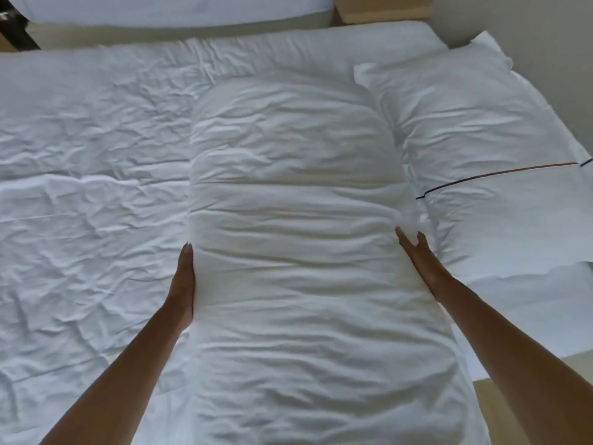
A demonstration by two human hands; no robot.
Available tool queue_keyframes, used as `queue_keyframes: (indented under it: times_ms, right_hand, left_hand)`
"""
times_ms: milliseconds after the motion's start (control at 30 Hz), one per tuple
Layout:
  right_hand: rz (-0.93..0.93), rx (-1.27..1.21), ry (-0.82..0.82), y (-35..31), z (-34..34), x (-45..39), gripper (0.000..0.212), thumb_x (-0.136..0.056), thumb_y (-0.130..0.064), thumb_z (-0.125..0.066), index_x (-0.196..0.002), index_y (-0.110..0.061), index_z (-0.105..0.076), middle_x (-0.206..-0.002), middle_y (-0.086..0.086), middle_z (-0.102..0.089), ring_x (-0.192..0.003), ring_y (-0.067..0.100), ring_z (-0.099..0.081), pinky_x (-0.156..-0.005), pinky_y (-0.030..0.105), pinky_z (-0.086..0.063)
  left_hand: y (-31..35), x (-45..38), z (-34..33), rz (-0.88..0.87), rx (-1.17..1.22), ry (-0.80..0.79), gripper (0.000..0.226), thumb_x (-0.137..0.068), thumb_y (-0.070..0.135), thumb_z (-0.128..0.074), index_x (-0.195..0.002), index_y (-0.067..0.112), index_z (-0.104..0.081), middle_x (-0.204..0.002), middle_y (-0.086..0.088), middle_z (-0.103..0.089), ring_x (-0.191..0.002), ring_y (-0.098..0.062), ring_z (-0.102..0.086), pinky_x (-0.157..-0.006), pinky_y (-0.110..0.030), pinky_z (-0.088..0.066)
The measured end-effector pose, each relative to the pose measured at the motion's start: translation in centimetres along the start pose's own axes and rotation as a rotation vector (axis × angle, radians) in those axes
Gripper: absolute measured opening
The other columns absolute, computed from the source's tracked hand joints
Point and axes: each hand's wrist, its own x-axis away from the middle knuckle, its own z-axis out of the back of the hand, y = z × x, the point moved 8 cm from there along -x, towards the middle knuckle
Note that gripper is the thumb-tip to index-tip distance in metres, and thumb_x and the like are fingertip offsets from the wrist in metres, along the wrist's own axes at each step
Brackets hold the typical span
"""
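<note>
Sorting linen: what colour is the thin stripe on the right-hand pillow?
Thin stitched stripe: dark navy, turning reddish-brown rightward; head view.

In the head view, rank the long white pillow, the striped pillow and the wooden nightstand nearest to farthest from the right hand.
1. Long white pillow, centre: the right hand presses its side.
2. Striped pillow, close on the right.
3. Wooden nightstand, beyond the bed's far edge.
</note>
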Motion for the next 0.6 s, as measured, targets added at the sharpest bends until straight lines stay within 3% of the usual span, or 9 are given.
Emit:
queue_keyframes:
  times_ms: [100, 233, 267, 333, 367, 400, 500, 533, 600]
  right_hand:
    - [0.027, -0.036, -0.048, -0.1, -0.8, -0.9, 0.124, -0.055, -0.089, -0.061, -0.155, -0.029, -0.018, -0.132, -0.008, -0.046, -0.114, 0.014, -0.049, -0.094, 0.031, -0.037]
    - [-0.043, -0.095, -0.155, 1.3, -0.7, -2.3, 0.151, -0.032, -0.093, -0.066, -0.158, -0.032, -0.009, -0.154, -0.007, -0.034, -0.133, 0.016, -0.042, -0.105, 0.033, -0.035]
    - [-0.055, -0.092, -0.174, 0.7, -0.8, -1.4, 0.145, -0.039, -0.094, -0.065, -0.158, -0.033, -0.009, -0.158, -0.007, -0.029, -0.14, 0.018, -0.037, -0.11, 0.037, -0.034]
    - [-0.066, -0.13, -0.146, 0.4, -0.5, -0.9, 0.097, -0.083, -0.071, -0.055, -0.157, -0.03, -0.007, -0.163, -0.004, -0.019, -0.148, 0.024, -0.024, -0.118, 0.051, -0.026]
    - [-0.07, -0.135, -0.115, 0.7, -0.1, -0.9, 0.079, -0.096, -0.056, -0.045, -0.157, -0.027, -0.005, -0.164, -0.002, -0.012, -0.151, 0.025, -0.016, -0.119, 0.056, -0.02]
    - [-0.082, -0.112, -0.11, 1.0, 0.0, -1.0, 0.079, -0.096, -0.055, -0.044, -0.157, -0.025, -0.005, -0.165, 0.0, -0.009, -0.152, 0.027, -0.012, -0.12, 0.059, -0.016]
    - [-0.052, -0.057, -0.131, 0.3, -0.9, -0.8, 0.145, -0.037, -0.087, -0.071, -0.156, -0.027, -0.014, -0.157, 0.005, -0.031, -0.139, 0.027, -0.037, -0.116, 0.049, -0.03]
    - [-0.036, -0.028, -0.129, 0.0, -1.3, -0.9, 0.155, -0.024, -0.087, -0.074, -0.155, -0.03, -0.015, -0.15, 0.007, -0.041, -0.129, 0.026, -0.046, -0.111, 0.044, -0.036]
    - [-0.025, 0.004, -0.142, -0.3, -2.2, -0.7, 0.153, -0.022, -0.083, -0.078, -0.152, -0.032, -0.017, -0.134, 0.005, -0.052, -0.112, 0.024, -0.054, -0.102, 0.04, -0.043]
  left_hand:
    - [-0.7, -0.8, 0.0, 0.048, 0.012, -0.09, 0.073, -0.074, 0.083, -0.055, -0.131, 0.039, -0.059, -0.131, 0.003, -0.065, -0.124, -0.023, -0.058, -0.106, -0.051, -0.044]
    - [-0.1, 0.8, -0.9, -0.021, -0.01, -0.18, 0.075, -0.075, 0.084, -0.051, -0.138, 0.045, -0.049, -0.138, 0.005, -0.06, -0.128, -0.022, -0.055, -0.108, -0.051, -0.041]
    - [0.6, 1.8, -1.2, -0.094, -0.034, -0.171, 0.074, -0.075, 0.079, -0.055, -0.141, 0.049, -0.042, -0.139, 0.008, -0.058, -0.127, -0.018, -0.056, -0.107, -0.048, -0.042]
    - [1.4, 3.4, -1.5, -0.217, -0.082, -0.132, 0.088, -0.066, 0.062, -0.071, -0.144, 0.05, -0.032, -0.137, 0.012, -0.058, -0.122, -0.009, -0.058, -0.099, -0.039, -0.048]
    - [1.8, 4.0, -1.8, -0.262, -0.122, -0.134, 0.1, -0.058, 0.055, -0.078, -0.145, 0.047, -0.03, -0.135, 0.014, -0.057, -0.118, -0.005, -0.059, -0.095, -0.033, -0.049]
    - [1.9, 4.2, -2.2, -0.277, -0.169, -0.142, 0.11, -0.051, 0.052, -0.084, -0.145, 0.045, -0.027, -0.132, 0.016, -0.057, -0.115, 0.0, -0.059, -0.092, -0.028, -0.049]
    - [0.9, 3.4, -2.0, -0.196, -0.304, -0.085, 0.124, -0.042, 0.058, -0.089, -0.142, 0.054, -0.016, -0.127, 0.017, -0.057, -0.119, -0.004, -0.057, -0.1, -0.034, -0.047]
    - [0.6, 2.9, -1.5, -0.148, -0.353, -0.033, 0.128, -0.04, 0.064, -0.09, -0.14, 0.059, -0.011, -0.131, 0.011, -0.056, -0.126, -0.014, -0.053, -0.105, -0.043, -0.043]
    - [-0.2, 2.3, -1.0, -0.051, -0.406, 0.027, 0.137, -0.031, 0.07, -0.089, -0.139, 0.06, -0.006, -0.136, 0.0, -0.049, -0.127, -0.025, -0.048, -0.107, -0.052, -0.041]
